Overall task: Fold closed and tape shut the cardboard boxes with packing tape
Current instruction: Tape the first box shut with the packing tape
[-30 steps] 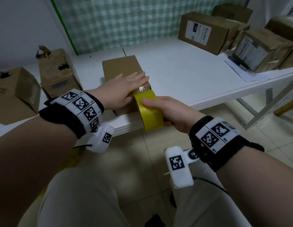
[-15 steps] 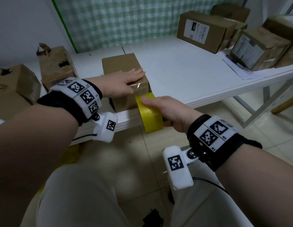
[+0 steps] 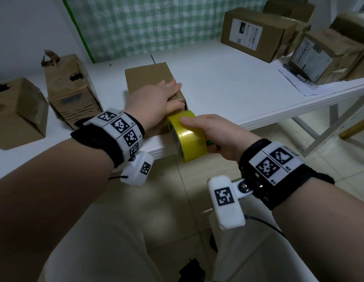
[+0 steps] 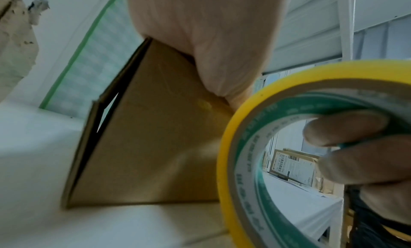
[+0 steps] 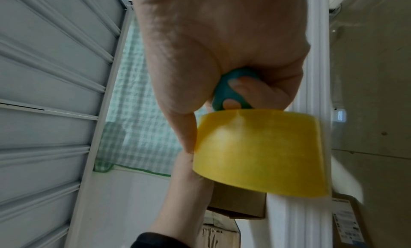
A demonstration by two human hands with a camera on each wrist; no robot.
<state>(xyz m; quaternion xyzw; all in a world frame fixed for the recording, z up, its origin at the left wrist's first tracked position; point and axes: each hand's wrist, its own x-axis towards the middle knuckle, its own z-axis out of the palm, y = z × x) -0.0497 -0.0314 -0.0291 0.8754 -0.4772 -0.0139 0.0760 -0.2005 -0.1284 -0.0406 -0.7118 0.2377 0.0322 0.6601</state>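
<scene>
Your left hand (image 3: 154, 98) presses flat (fingers straight) on the small brown cardboard box (image 3: 148, 75); just beside it, your right hand (image 3: 215, 135) grips the yellow packing-tape roll (image 3: 189, 137).

Brown cardboard box (image 3: 150, 78) at table edge; yellow tape roll (image 3: 187, 135) touching

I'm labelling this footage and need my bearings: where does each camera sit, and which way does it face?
Head: worn on the head, looking down at the table; both forearms show.
Left wrist: under the left hand, facing the small box.
Right wrist: under the right hand, looking along the fingers.
All three show the yellow tape roll.
</scene>
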